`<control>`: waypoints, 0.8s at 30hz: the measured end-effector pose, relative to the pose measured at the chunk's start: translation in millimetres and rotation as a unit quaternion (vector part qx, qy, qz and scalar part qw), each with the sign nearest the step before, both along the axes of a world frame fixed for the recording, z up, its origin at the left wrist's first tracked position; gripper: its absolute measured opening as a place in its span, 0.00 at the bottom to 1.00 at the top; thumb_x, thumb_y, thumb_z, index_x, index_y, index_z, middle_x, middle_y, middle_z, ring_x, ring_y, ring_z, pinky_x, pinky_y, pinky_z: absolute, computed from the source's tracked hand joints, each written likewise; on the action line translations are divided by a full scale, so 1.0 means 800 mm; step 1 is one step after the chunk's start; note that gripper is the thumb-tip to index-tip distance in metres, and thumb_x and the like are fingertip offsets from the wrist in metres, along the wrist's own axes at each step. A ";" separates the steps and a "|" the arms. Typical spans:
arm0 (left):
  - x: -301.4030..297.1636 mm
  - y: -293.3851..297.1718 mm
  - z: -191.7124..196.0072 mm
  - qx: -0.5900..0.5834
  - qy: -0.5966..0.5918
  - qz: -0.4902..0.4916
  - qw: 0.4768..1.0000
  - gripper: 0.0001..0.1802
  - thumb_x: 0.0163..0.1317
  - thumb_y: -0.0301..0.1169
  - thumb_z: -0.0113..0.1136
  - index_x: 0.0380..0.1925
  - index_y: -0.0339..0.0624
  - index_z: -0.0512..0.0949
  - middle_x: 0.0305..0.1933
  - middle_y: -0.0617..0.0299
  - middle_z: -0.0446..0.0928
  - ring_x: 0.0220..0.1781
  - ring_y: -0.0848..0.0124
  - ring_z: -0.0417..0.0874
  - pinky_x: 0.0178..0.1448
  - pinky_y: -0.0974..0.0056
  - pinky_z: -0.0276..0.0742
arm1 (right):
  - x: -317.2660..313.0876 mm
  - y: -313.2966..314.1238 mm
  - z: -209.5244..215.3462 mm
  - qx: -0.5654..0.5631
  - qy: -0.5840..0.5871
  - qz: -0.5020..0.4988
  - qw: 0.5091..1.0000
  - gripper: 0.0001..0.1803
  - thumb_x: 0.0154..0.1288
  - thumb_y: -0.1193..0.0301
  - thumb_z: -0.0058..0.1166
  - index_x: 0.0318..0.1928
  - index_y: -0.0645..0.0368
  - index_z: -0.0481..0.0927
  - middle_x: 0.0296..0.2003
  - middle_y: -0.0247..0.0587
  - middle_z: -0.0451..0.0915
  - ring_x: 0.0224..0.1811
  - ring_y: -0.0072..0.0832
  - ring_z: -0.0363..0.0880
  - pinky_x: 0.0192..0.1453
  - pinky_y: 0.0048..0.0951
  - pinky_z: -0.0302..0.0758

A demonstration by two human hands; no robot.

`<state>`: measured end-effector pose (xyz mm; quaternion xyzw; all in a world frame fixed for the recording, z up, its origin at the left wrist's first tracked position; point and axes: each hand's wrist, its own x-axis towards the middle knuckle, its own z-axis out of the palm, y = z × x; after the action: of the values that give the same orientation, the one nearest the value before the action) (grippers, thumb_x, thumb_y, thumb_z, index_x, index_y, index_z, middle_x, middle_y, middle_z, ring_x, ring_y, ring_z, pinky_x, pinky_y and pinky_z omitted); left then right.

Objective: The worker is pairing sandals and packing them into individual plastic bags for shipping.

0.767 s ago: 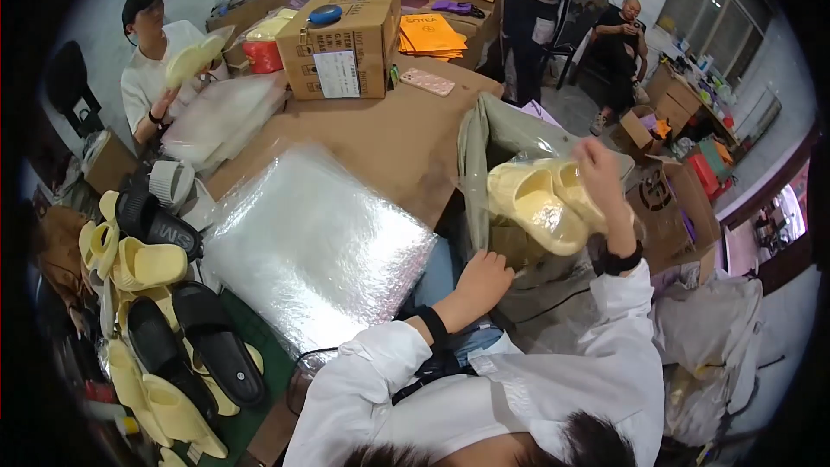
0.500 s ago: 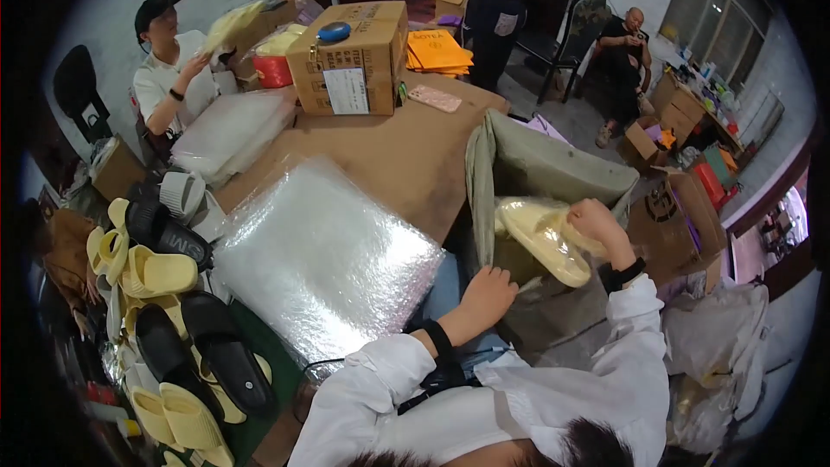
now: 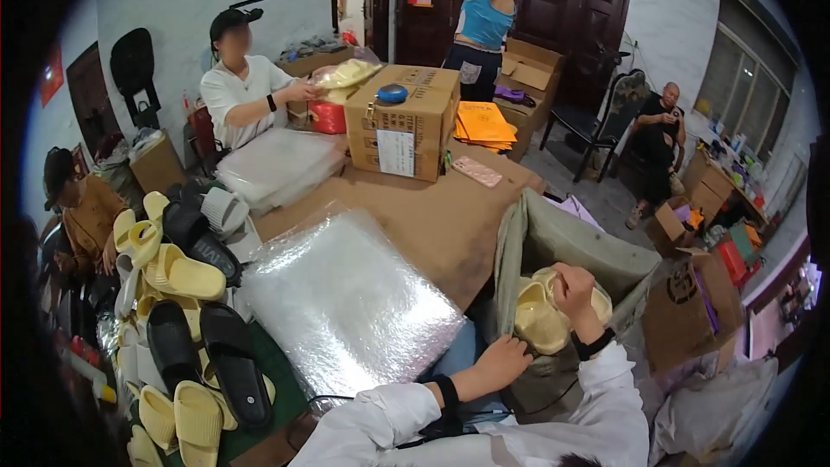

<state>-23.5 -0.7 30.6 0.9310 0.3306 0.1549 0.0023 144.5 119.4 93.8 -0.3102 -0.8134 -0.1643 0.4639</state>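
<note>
A large grey-green sack [image 3: 591,245] stands open at the table's right edge. A pair of pale yellow slippers [image 3: 538,322] lies just inside its mouth. My right hand [image 3: 572,288] is down in the sack, closed on the slippers from above. My left hand [image 3: 502,361] grips the sack's near rim, holding it open. Both wrists wear black bands, and my sleeves are white.
A stack of clear plastic bags [image 3: 346,304] lies on the brown table [image 3: 437,223], with a cardboard box [image 3: 403,118] behind it. Yellow and black slippers [image 3: 183,287] are piled at left. A person in a black cap [image 3: 245,86] handles bagged slippers; other people are farther back.
My right hand has come down with the yellow slippers from above the sack into its mouth. My left hand stayed at the rim. The view has tilted up toward the room.
</note>
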 end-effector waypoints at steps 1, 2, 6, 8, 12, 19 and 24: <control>-0.001 -0.002 0.002 0.005 -0.005 -0.006 1.000 0.08 0.53 0.30 0.53 0.34 0.46 0.77 0.32 0.61 0.71 0.40 0.65 0.74 0.44 0.63 0.65 | 0.005 0.002 -0.010 -0.055 -0.048 -0.047 0.996 0.06 0.51 0.75 0.54 0.33 0.56 0.77 0.17 0.39 0.73 0.21 0.37 0.74 0.27 0.35 0.71; -0.001 0.000 0.005 -0.001 0.014 -0.009 1.000 0.08 0.54 0.30 0.52 0.34 0.47 0.77 0.33 0.62 0.71 0.41 0.66 0.74 0.45 0.63 0.65 | 0.012 0.007 -0.023 -0.109 -0.096 -0.091 0.985 0.07 0.52 0.74 0.54 0.34 0.56 0.78 0.20 0.39 0.75 0.24 0.36 0.75 0.30 0.35 0.72; 0.005 0.001 -0.004 -0.014 0.017 0.002 1.000 0.07 0.55 0.31 0.52 0.33 0.47 0.77 0.33 0.63 0.71 0.41 0.66 0.73 0.45 0.64 0.65 | 0.044 -0.017 -0.068 -0.252 -0.337 -0.298 0.857 0.25 0.56 0.58 0.56 0.54 0.52 0.73 0.56 0.51 0.70 0.63 0.49 0.62 0.60 0.63 0.60; 0.007 0.000 -0.014 -0.025 0.017 0.007 1.000 0.07 0.55 0.31 0.51 0.33 0.47 0.78 0.33 0.63 0.71 0.41 0.66 0.73 0.46 0.64 0.64 | 0.041 -0.034 -0.085 -0.427 -0.270 -0.300 0.809 0.35 0.55 0.52 0.58 0.63 0.45 0.66 0.60 0.57 0.65 0.65 0.54 0.59 0.65 0.63 0.53; 0.009 0.002 -0.013 0.016 -0.012 -0.027 0.999 0.09 0.56 0.32 0.51 0.36 0.46 0.77 0.33 0.63 0.71 0.42 0.67 0.73 0.46 0.64 0.64 | 0.061 -0.009 -0.134 -0.718 -0.274 -0.147 0.623 0.44 0.54 0.50 0.59 0.69 0.40 0.54 0.64 0.65 0.57 0.64 0.55 0.61 0.70 0.47 0.53; 0.027 0.001 0.013 0.023 -0.022 -0.022 0.999 0.07 0.54 0.31 0.52 0.33 0.46 0.75 0.34 0.63 0.71 0.42 0.68 0.72 0.47 0.64 0.64 | 0.071 0.064 -0.224 -0.692 -0.308 -0.237 0.608 0.39 0.59 0.62 0.56 0.69 0.44 0.55 0.50 0.51 0.76 0.48 0.42 0.76 0.54 0.36 0.71; 0.028 -0.002 0.005 0.060 0.005 0.005 0.998 0.05 0.53 0.31 0.52 0.29 0.45 0.76 0.31 0.64 0.72 0.39 0.69 0.73 0.46 0.66 0.64 | 0.073 0.044 -0.196 -0.754 0.195 0.011 0.627 0.28 0.63 0.65 0.51 0.63 0.56 0.66 0.47 0.46 0.78 0.47 0.39 0.77 0.53 0.36 0.72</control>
<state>-1.4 -2.1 34.9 0.9285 0.3254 0.1700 -0.0557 202.9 154.4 -62.9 -0.5677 -0.5465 0.5761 0.2174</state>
